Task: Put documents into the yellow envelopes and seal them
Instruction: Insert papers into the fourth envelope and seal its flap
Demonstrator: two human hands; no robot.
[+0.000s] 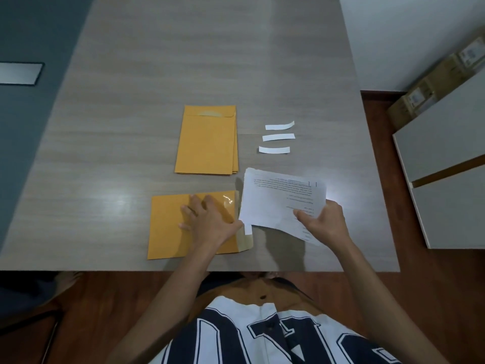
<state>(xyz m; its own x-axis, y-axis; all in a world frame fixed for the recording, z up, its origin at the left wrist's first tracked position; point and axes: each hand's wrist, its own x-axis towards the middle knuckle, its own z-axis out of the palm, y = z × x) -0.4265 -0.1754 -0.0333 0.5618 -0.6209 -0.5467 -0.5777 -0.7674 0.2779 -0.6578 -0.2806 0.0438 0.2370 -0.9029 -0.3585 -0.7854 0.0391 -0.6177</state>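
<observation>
A yellow envelope [168, 227] lies sideways near the table's front edge, its open flap pointing right. My left hand [210, 222] presses flat on it, fingers spread, thumb at the mouth. My right hand [324, 223] grips a sheaf of white printed documents [278, 198] by its right edge; the sheaf's left edge meets the envelope's mouth. A stack of more yellow envelopes [207, 141] lies further back, flaps at the far end.
Three white paper strips [278, 137] lie in a column right of the envelope stack. The wooden table [131, 114] extends far back and left. A white cabinet [446, 164] and cardboard boxes [430, 85] stand at the right.
</observation>
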